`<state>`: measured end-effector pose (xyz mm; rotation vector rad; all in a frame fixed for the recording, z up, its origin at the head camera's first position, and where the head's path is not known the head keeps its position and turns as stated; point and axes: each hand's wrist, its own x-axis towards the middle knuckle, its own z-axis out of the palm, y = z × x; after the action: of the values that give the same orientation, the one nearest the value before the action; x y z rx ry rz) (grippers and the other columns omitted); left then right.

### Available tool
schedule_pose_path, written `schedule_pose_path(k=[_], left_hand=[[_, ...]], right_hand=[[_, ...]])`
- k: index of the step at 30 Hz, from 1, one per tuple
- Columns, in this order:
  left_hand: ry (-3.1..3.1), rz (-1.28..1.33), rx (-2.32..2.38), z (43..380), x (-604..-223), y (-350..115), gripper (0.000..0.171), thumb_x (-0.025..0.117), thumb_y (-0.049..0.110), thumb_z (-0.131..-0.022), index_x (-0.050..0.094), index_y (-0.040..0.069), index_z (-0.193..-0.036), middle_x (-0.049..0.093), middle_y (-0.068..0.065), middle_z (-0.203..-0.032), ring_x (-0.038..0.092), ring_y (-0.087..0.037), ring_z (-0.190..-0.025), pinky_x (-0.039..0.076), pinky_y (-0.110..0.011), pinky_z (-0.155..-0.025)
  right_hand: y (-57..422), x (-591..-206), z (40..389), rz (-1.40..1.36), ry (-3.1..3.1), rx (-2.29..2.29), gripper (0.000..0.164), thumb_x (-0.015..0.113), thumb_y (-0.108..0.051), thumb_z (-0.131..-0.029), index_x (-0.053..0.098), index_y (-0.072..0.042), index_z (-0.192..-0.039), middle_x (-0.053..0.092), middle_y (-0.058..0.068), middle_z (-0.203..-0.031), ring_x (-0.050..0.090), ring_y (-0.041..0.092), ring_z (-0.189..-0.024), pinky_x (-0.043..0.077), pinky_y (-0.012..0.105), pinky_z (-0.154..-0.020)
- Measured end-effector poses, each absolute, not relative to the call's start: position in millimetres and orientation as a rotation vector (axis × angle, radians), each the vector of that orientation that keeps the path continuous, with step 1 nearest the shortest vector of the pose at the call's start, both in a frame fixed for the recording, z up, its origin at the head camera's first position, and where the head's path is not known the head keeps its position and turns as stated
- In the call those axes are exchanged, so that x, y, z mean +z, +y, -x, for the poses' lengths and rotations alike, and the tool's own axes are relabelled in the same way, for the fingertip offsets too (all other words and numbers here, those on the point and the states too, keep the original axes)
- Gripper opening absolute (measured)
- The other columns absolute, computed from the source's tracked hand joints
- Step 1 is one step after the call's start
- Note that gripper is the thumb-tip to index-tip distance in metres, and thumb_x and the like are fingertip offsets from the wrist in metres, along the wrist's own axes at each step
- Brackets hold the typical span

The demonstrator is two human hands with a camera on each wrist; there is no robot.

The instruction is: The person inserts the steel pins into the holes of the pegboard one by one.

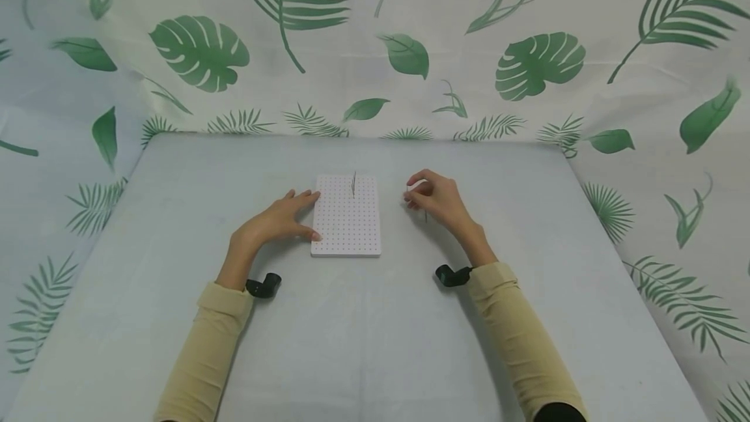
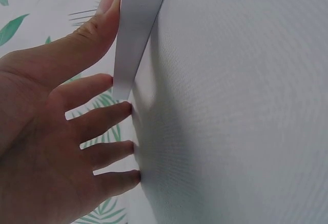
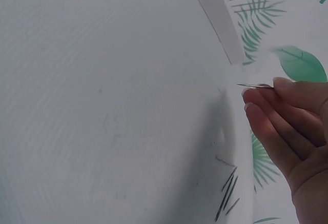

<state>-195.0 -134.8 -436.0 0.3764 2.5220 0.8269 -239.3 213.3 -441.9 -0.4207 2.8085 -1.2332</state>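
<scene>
Board (image 1: 346, 230), white and dotted with rows of small holes, lies flat on the table (image 1: 363, 350), in front of the person and between the two hands. Near its far end, a little right of its middle line, a few thin standing pins (image 1: 354, 185) rise close together; their exact number is too fine to tell.

The left hand (image 1: 280, 219) is spread wide at the board's left side and grasps nothing. Its thumb touches the edge towards the near corner and its index finger meets the same side farther up, while in the left wrist view the other fingers reach down to the table, well separated and nearly straight.

The right hand (image 1: 439, 199) hovers over the table to the right of the board, apart from it. Thumb and index finger are closed in a pinch on a single pin (image 3: 250, 85), whose pointed end sticks out beyond the fingertips; the remaining fingers are gently bent. Below this hand, several loose pins (image 3: 230, 193) lie on the table in a small scattered bunch, some almost parallel, others at an angle.

Both arms wear yellowish sleeves (image 1: 205, 350), and a black camera (image 1: 265, 285) sits at each wrist. Behind the table hangs a pale cloth (image 1: 346, 77) printed with green leaves.
</scene>
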Motion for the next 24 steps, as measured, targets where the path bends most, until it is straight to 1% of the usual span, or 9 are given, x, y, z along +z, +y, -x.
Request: schedule_pose_path(k=[8,9,14,18,20,24], left_hand=[[2.522,-0.378,0.830,195.4,-436.4,-135.1,0.097,0.082,0.033,-0.087,0.028,0.009,-0.163,0.019,-0.017,-0.171,0.003,-0.045,-0.159,0.011,-0.066,-0.126],[2.522,-0.377,0.831,195.5,-436.6,-135.1,0.097,0.082,0.033,-0.087,0.028,0.009,-0.163,0.019,-0.017,-0.171,0.003,-0.045,-0.159,0.011,-0.066,-0.126],[2.528,-0.369,0.827,196.6,-437.1,-135.2,0.097,0.082,0.033,-0.087,0.027,0.010,-0.163,0.019,-0.016,-0.171,0.003,-0.045,-0.159,0.011,-0.066,-0.126],[2.529,-0.369,0.820,196.9,-436.4,-134.8,0.097,0.082,0.034,-0.087,0.027,0.009,-0.163,0.019,-0.017,-0.171,0.003,-0.045,-0.159,0.011,-0.065,-0.126],[2.527,-0.371,0.822,197.0,-436.4,-134.8,0.097,0.082,0.034,-0.087,0.028,0.009,-0.163,0.019,-0.017,-0.171,0.003,-0.045,-0.158,0.011,-0.065,-0.126],[2.523,-0.373,0.827,197.0,-438.2,-135.8,0.097,0.082,0.034,-0.087,0.028,0.009,-0.163,0.019,-0.018,-0.171,0.003,-0.046,-0.158,0.011,-0.065,-0.126]], right_hand=[[203.6,-440.2,240.6,0.462,2.811,-1.270,0.021,0.076,-0.010,-0.093,0.066,-0.006,-0.111,0.079,0.014,-0.093,0.076,0.021,-0.076,0.060,0.026,-0.065],[202.5,-439.7,240.7,0.468,2.808,-1.278,0.022,0.076,-0.010,-0.093,0.066,-0.006,-0.112,0.079,0.014,-0.094,0.077,0.022,-0.076,0.060,0.026,-0.067],[195.5,-436.5,241.6,0.488,2.786,-1.322,0.028,0.077,-0.010,-0.092,0.066,-0.004,-0.118,0.080,0.015,-0.095,0.077,0.025,-0.078,0.059,0.025,-0.067],[189.3,-435.7,242.3,0.492,2.766,-1.349,0.031,0.078,-0.010,-0.091,0.067,-0.001,-0.119,0.080,0.015,-0.093,0.078,0.026,-0.078,0.058,0.024,-0.065],[186.2,-436.5,242.5,0.495,2.755,-1.360,0.031,0.078,-0.010,-0.091,0.068,0.000,-0.118,0.080,0.015,-0.093,0.078,0.026,-0.078,0.059,0.026,-0.066],[178.9,-436.7,242.9,0.494,2.732,-1.378,0.024,0.077,-0.010,-0.092,0.070,0.000,-0.112,0.080,0.015,-0.092,0.078,0.026,-0.077,0.061,0.031,-0.067]])
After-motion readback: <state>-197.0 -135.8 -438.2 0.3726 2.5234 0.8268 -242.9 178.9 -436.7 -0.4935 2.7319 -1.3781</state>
